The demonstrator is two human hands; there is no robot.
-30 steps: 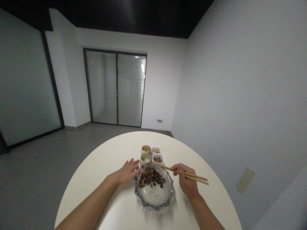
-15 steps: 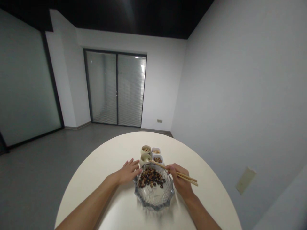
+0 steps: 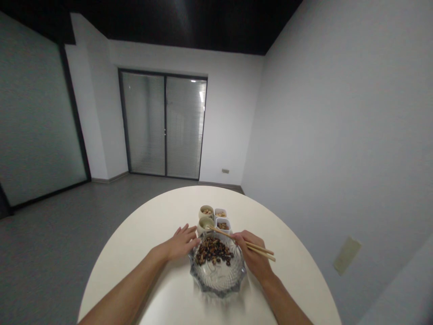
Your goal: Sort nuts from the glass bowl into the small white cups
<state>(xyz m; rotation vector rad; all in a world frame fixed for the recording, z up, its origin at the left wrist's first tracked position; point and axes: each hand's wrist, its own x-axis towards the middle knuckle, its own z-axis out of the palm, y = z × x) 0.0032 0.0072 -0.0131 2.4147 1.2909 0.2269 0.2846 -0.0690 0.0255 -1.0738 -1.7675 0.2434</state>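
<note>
Our right hand point(image 3: 253, 256) is closed around wooden chopsticks point(image 3: 262, 249). Our left hand point(image 3: 181, 243), spread open, touches the glass bowl point(image 3: 219, 289) to its right.

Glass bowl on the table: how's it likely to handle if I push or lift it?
The glass bowl is probably stiff and rather heavy, given its thick-looking ridged wall. Broad and low, it seems likelier to slide than tip. The loose dark pieces bunched at its far side would probably shift if tilted.
</note>
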